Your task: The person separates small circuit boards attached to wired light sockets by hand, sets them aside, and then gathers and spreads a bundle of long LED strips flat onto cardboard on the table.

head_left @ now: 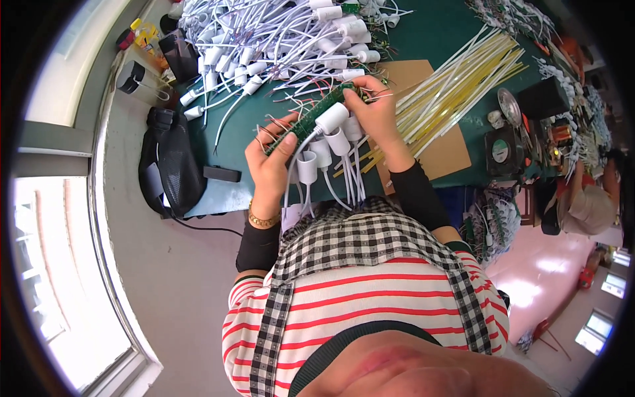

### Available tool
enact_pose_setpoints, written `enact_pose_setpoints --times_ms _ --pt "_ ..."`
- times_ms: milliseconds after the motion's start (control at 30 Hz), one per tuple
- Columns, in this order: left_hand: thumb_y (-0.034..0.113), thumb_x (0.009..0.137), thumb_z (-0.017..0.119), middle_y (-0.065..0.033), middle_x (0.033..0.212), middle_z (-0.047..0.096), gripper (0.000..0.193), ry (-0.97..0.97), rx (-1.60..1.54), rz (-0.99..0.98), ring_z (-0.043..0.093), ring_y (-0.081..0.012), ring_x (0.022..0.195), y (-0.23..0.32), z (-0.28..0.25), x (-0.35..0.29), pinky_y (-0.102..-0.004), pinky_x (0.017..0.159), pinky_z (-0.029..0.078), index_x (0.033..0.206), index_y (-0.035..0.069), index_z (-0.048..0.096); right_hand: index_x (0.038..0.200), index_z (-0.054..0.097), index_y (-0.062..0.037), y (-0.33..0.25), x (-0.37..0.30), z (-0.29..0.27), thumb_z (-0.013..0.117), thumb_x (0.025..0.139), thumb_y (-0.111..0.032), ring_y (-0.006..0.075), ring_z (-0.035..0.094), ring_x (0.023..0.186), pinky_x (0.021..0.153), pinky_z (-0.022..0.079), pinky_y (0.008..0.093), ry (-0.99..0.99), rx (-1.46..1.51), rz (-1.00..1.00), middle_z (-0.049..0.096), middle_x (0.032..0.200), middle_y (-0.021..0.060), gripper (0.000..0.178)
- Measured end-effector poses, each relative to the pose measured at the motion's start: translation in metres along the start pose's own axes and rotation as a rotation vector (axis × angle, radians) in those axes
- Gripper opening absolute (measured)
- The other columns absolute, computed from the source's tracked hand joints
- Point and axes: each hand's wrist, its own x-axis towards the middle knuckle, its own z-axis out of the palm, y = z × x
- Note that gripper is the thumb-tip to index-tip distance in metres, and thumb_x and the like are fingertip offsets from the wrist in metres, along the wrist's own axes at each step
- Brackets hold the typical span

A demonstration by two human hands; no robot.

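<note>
Holding a green board over the bench

Gripping both ends, left hand and right hand clench fingers around a long narrow green circuit board, tilted, held above the dark green tabletop. White plastic lamp sockets with white wires hang from the board, between the hands. A heap of loose white sockets and cables lies beyond. Yellow thin rods rest on brown cardboard just right of the right hand. A black bag sits at the table's left edge.
</note>
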Motion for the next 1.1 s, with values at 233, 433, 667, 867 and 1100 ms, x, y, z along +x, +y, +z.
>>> enact_pose_setpoints --times_ms 233,433,667,867,1100 --pt "0.008 0.084 0.055 -0.0222 0.099 0.062 0.036 -0.184 -0.291 -0.263 0.066 -0.0291 0.077 0.004 -0.029 0.018 -0.0321 0.071 0.055 0.110 -0.016 0.052 0.099 0.060 0.0034 -0.022 0.000 -0.019 0.058 0.078 -0.015 0.0136 0.060 0.079 0.069 0.051 0.0274 -0.394 0.601 0.229 0.063 0.088 0.0076 0.028" --pt "0.014 0.081 0.060 -0.0235 0.100 0.062 0.045 -0.161 -0.212 -0.265 0.066 -0.0279 0.076 0.001 -0.027 0.020 -0.0325 0.072 0.055 0.113 -0.015 0.049 0.094 0.065 0.0023 -0.050 0.001 -0.021 0.070 0.071 0.000 0.0126 0.061 0.081 0.074 0.050 0.0264 -0.450 0.370 0.327 0.065 0.091 0.0068 0.024" --pt "0.005 0.081 0.063 -0.0112 0.096 0.066 0.027 -0.151 0.201 -0.022 0.061 -0.0139 0.083 0.003 -0.018 0.010 -0.0247 0.078 0.047 0.105 -0.008 0.062 0.090 0.066 0.0026 -0.046 -0.009 -0.010 0.070 0.071 -0.002 0.0074 0.058 0.076 0.068 0.047 0.0220 -0.127 -0.062 -0.015 0.066 0.085 0.0034 0.020" --pt "0.002 0.081 0.062 -0.0084 0.095 0.065 0.027 -0.186 0.191 -0.051 0.059 -0.0116 0.082 0.013 -0.008 0.017 -0.0247 0.076 0.047 0.107 -0.006 0.061 0.097 0.063 0.0022 -0.032 -0.010 -0.019 0.069 0.073 -0.002 0.0081 0.058 0.080 0.072 0.048 0.0235 -0.077 0.017 0.017 0.065 0.088 0.0032 0.025" --pt "0.002 0.083 0.061 -0.0090 0.098 0.063 0.029 -0.331 -0.019 -0.173 0.059 -0.0117 0.081 0.011 -0.021 0.027 -0.0236 0.076 0.047 0.109 -0.009 0.058 0.111 0.061 -0.0004 -0.059 0.000 -0.023 0.067 0.070 -0.001 0.0082 0.058 0.090 0.077 0.048 0.0231 -0.554 0.209 0.133 0.064 0.103 0.0042 0.041"
